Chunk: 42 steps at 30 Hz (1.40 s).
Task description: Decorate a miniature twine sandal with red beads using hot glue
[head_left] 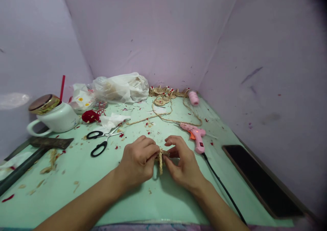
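Between my hands is a small piece of braided straw cord (160, 163), one plaited end hanging down toward me. My left hand (139, 158) is closed, its thumb and fingers pinching the cord from the left. From the right, the thumb and fingers of my right hand (180, 161) grip the same braided piece, the index finger arched above it. Part of the piece is hidden behind my fingers. A pink glue gun (195, 135) lies just beyond my right hand, its switch lit. Black-handled scissors (103, 141) lie open past my left hand.
At left are a hammer (51, 143), a white mug (57, 118) with a gold lid and red yarn (90, 116). A plastic bag (122, 88), coiled straw pieces (160, 100) and a pink thread spool (193, 97) stand at the back. A phone (260, 180) lies right.
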Each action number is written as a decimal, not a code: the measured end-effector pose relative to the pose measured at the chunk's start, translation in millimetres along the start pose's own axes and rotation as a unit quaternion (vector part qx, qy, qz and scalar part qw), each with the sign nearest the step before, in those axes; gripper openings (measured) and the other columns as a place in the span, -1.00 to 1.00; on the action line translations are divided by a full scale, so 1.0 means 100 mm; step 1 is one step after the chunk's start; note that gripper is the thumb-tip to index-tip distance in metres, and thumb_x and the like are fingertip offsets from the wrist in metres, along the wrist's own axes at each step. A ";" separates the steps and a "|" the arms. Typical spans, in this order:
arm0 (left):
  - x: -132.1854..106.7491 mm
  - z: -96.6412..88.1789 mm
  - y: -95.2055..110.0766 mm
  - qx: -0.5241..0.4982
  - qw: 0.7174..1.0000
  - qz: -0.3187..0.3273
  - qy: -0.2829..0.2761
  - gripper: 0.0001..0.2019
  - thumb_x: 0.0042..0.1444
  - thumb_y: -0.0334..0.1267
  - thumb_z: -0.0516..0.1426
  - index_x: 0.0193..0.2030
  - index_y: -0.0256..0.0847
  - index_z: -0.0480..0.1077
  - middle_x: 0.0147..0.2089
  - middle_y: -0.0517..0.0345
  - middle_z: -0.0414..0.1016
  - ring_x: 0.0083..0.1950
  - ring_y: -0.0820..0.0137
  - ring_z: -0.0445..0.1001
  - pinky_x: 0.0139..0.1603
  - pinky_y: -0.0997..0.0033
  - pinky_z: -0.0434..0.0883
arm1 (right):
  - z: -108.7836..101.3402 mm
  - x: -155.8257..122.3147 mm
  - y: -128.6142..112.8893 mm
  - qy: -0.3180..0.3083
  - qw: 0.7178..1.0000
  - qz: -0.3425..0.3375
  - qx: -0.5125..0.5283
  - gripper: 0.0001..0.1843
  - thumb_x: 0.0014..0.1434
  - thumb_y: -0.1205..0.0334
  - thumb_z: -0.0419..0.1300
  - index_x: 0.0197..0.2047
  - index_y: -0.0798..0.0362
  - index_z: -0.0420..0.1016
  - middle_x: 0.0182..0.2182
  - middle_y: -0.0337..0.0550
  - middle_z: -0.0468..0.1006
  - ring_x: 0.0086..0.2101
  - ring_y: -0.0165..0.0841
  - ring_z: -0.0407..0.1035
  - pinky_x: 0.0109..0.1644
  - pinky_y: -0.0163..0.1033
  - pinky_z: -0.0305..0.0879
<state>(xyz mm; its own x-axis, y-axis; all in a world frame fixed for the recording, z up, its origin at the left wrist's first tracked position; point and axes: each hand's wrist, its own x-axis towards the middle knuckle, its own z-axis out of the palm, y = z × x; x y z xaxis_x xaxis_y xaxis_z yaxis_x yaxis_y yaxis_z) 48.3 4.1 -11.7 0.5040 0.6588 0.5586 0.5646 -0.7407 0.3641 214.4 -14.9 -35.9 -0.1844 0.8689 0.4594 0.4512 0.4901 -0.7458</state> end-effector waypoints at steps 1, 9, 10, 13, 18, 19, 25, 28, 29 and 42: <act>0.00 0.00 0.00 -0.001 1.000 0.000 0.001 -0.83 0.02 -0.46 0.01 -0.43 -0.22 0.40 -0.44 0.11 0.39 -0.36 0.39 0.31 -0.37 0.43 0.29 | 0.00 0.00 0.00 -0.003 1.000 -0.006 -0.007 -0.65 -0.04 0.48 0.08 -0.16 -0.03 0.23 -0.15 -0.12 0.28 -0.37 -0.40 0.31 -0.33 -0.26 0.37; 0.00 0.01 -0.01 -0.002 1.000 -0.003 -0.002 -0.84 0.00 -0.48 0.01 -0.44 -0.24 0.39 -0.43 0.11 0.40 -0.34 0.38 0.30 -0.36 0.42 0.28 | -0.02 0.00 0.00 -0.016 0.998 -0.018 -0.058 -0.72 -0.05 0.50 0.08 -0.26 -0.01 0.36 -0.18 -0.13 0.32 -0.37 -0.39 0.34 -0.34 -0.27 0.37; 0.00 0.01 -0.01 -0.002 1.000 -0.003 -0.003 -0.84 0.00 -0.49 0.01 -0.44 -0.24 0.39 -0.43 0.11 0.40 -0.34 0.38 0.30 -0.36 0.41 0.28 | -0.02 0.00 0.00 -0.015 0.998 -0.019 -0.062 -0.72 -0.05 0.50 0.08 -0.27 -0.01 0.37 -0.19 -0.13 0.32 -0.37 -0.39 0.34 -0.34 -0.28 0.37; 0.00 0.01 -0.01 -0.008 1.000 -0.007 -0.003 -0.84 0.00 -0.48 0.02 -0.45 -0.24 0.39 -0.43 0.12 0.40 -0.34 0.38 0.31 -0.35 0.41 0.28 | -0.01 0.00 0.00 -0.011 0.998 -0.021 -0.060 -0.72 -0.03 0.49 0.08 -0.26 -0.01 0.39 -0.20 -0.13 0.32 -0.37 -0.40 0.34 -0.36 -0.30 0.37; 0.00 0.02 -0.02 -0.017 1.000 -0.016 -0.007 -0.85 -0.03 -0.48 0.03 -0.44 -0.22 0.39 -0.42 0.12 0.40 -0.33 0.37 0.32 -0.34 0.40 0.30 | -0.02 0.00 -0.01 -0.011 0.998 -0.024 -0.058 -0.75 -0.01 0.47 0.08 -0.27 -0.01 0.39 -0.23 -0.14 0.32 -0.38 -0.40 0.33 -0.37 -0.30 0.36; 0.00 0.02 -0.02 -0.017 1.000 -0.016 -0.007 -0.85 -0.04 -0.48 0.03 -0.44 -0.22 0.39 -0.42 0.11 0.40 -0.32 0.37 0.32 -0.35 0.39 0.30 | -0.02 0.00 -0.01 -0.012 0.998 -0.026 -0.059 -0.75 -0.01 0.47 0.08 -0.27 -0.01 0.39 -0.24 -0.13 0.33 -0.38 -0.40 0.33 -0.37 -0.30 0.36; 0.00 0.00 -0.01 -0.013 0.999 -0.023 -0.026 -0.87 -0.04 -0.49 0.02 -0.44 -0.22 0.34 -0.42 0.11 0.40 -0.32 0.35 0.32 -0.33 0.36 0.29 | -0.02 0.00 -0.03 -0.015 0.996 -0.036 -0.074 -0.75 -0.01 0.46 0.06 -0.26 0.00 0.37 -0.25 -0.13 0.34 -0.38 -0.39 0.32 -0.36 -0.29 0.35; 0.01 -0.03 -0.02 -0.029 0.997 -0.058 -0.033 -0.86 -0.07 -0.49 0.04 -0.38 -0.21 0.33 -0.40 0.13 0.39 -0.32 0.36 0.33 -0.34 0.38 0.30 | 0.00 0.00 -0.03 -0.010 0.997 -0.034 -0.071 -0.75 -0.01 0.47 0.05 -0.24 0.00 0.32 -0.28 -0.13 0.34 -0.36 -0.37 0.32 -0.34 -0.28 0.35; 0.01 -0.04 -0.02 -0.033 0.996 -0.075 -0.032 -0.85 -0.09 -0.49 0.04 -0.36 -0.21 0.33 -0.40 0.13 0.39 -0.33 0.37 0.33 -0.35 0.39 0.30 | 0.01 0.00 -0.03 -0.006 0.997 -0.030 -0.068 -0.75 -0.01 0.46 0.05 -0.24 0.01 0.30 -0.28 -0.13 0.34 -0.35 -0.36 0.32 -0.34 -0.27 0.35; 0.05 -0.03 -0.01 -0.062 0.996 -0.066 -0.023 -0.84 -0.13 -0.53 0.03 -0.48 -0.22 0.36 -0.50 0.16 0.40 -0.38 0.38 0.31 -0.37 0.38 0.29 | 0.02 0.00 -0.01 0.000 0.997 -0.037 -0.070 -0.70 -0.01 0.49 0.06 -0.21 -0.01 0.34 -0.25 -0.14 0.32 -0.38 -0.38 0.33 -0.37 -0.28 0.35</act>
<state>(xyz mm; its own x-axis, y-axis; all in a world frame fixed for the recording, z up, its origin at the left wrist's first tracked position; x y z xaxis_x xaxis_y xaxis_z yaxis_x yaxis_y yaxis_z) 47.9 7.6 -6.8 0.4616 0.7544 0.4667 0.5440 -0.6564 0.5227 211.9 -15.6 -36.6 -0.2214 0.8302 0.5116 0.5534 0.5390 -0.6350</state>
